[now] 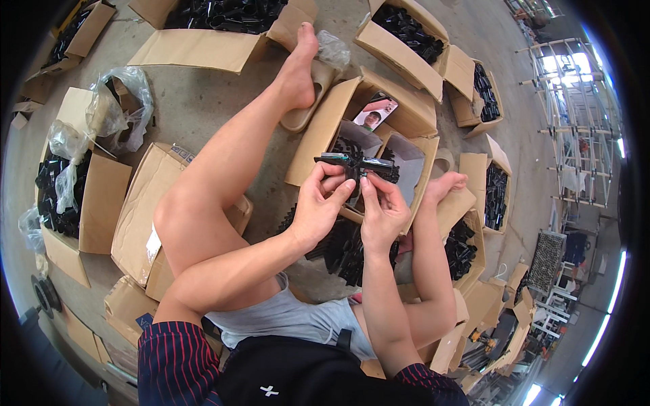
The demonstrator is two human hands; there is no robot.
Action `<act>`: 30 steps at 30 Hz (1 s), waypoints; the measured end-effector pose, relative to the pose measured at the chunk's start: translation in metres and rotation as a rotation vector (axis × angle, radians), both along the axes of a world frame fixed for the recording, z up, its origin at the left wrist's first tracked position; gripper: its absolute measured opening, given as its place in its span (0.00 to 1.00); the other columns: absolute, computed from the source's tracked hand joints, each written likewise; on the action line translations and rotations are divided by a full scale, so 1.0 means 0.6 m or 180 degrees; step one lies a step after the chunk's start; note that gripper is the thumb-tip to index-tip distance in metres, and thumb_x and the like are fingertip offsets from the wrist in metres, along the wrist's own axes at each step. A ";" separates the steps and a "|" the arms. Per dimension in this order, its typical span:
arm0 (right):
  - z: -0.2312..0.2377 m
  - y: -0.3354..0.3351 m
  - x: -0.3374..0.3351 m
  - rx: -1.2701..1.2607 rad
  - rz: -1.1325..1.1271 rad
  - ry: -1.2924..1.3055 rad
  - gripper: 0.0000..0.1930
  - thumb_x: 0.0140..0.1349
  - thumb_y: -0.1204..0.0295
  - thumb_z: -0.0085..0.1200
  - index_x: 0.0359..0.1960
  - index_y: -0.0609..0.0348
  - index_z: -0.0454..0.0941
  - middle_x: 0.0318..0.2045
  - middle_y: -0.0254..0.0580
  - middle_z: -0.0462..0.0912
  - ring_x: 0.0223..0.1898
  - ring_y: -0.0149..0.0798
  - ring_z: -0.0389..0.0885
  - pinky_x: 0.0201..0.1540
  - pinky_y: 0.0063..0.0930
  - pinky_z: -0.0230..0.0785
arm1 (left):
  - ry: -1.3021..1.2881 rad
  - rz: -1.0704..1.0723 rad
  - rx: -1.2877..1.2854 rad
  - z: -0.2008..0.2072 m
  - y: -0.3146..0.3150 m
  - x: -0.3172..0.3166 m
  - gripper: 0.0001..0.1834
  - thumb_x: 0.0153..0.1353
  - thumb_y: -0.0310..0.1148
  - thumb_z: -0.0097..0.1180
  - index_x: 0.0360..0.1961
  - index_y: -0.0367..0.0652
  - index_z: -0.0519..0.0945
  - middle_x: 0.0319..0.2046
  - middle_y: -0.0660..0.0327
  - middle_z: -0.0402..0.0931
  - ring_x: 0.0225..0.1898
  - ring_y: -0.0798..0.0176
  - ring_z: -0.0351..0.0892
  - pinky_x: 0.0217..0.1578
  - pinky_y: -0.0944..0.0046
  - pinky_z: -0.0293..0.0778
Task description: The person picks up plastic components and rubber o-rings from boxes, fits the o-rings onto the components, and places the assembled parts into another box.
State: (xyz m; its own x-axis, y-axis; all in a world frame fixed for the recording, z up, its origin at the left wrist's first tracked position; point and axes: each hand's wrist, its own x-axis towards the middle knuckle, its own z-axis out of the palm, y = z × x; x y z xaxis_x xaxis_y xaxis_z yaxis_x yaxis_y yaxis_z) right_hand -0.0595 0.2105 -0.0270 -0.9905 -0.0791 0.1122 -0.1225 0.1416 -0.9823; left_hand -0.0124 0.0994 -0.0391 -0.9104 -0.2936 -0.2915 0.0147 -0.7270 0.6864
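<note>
In our left hand point(315, 211) and right hand point(383, 215), fingers pinch a black part point(378, 164) above an open carton point(321, 137). We can't quite tell if it's finished; many loose black pieces point(227, 15) remain in surrounding boxes point(203, 50).

The left hand point(317, 208) and right hand point(384, 208) partly hide the underside of the black part point(380, 164) they hold. The top edge cuts off a cardboard box point(196, 51); the lower edge crops the striped sleeve point(177, 358). Distant clutter point(556, 301) at right is too small to tell.
</note>
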 end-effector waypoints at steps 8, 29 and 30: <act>-0.014 -0.003 0.000 -0.0211 -0.0142 0.0154 0.07 0.62 0.81 0.66 0.41 0.68 0.83 0.40 0.41 0.86 0.42 0.29 0.82 0.49 0.21 0.75 | 0.0033 0.0023 -0.0064 -0.006 0.006 -0.003 0.11 0.68 0.20 0.57 0.48 0.36 0.70 0.47 0.57 0.82 0.48 0.72 0.80 0.49 0.70 0.75; 0.025 -0.016 0.013 -0.0177 -0.0336 -0.0356 0.07 0.62 0.78 0.66 0.38 0.63 0.79 0.35 0.36 0.85 0.36 0.25 0.81 0.41 0.21 0.75 | 0.0013 0.0118 -0.0490 -0.020 0.012 0.003 0.15 0.67 0.20 0.59 0.52 0.36 0.70 0.48 0.55 0.79 0.52 0.66 0.79 0.53 0.67 0.77; 0.024 -0.014 0.013 -0.0230 -0.0353 -0.0469 0.07 0.62 0.77 0.66 0.39 0.64 0.80 0.34 0.34 0.85 0.36 0.24 0.80 0.41 0.19 0.75 | 0.0033 0.0093 -0.0428 -0.008 0.011 0.002 0.15 0.67 0.19 0.59 0.51 0.35 0.70 0.49 0.54 0.80 0.53 0.65 0.80 0.53 0.67 0.77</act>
State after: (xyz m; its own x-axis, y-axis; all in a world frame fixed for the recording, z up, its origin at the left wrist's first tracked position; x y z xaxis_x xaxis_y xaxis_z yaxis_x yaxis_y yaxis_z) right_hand -0.0515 0.2020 -0.0124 -0.9989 0.0344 -0.0332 0.0357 0.0746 -0.9966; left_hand -0.0115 0.1060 -0.0442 -0.9037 -0.3557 -0.2383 0.0420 -0.6275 0.7774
